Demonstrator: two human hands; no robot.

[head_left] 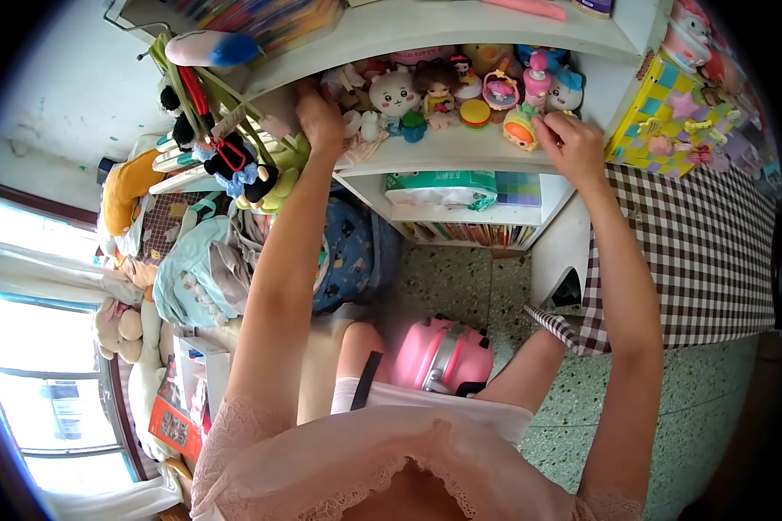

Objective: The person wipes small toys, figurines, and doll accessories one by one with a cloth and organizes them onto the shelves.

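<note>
My left hand (321, 120) reaches into the left end of the toy shelf (460, 154), near a white round-faced plush (394, 93). Its fingertips are hidden in shadow, so what they touch does not show. At the shelf's right side, my right hand (572, 146) is closed, its thumb and fingertips against a small orange and green toy figure (520, 129) near the front edge. Between the hands stand a brown-haired doll (437, 84), a toy burger (475, 114), a green toy (414, 127) and a pink basket toy (501, 90).
Plush keychains (235, 169) hang at the left of the shelf. A pink case (443, 354) sits between the legs. On the right are a checkered cloth (682, 252) and a yellow decorated board (660, 113). A blue bag (352, 252) stands below the shelf.
</note>
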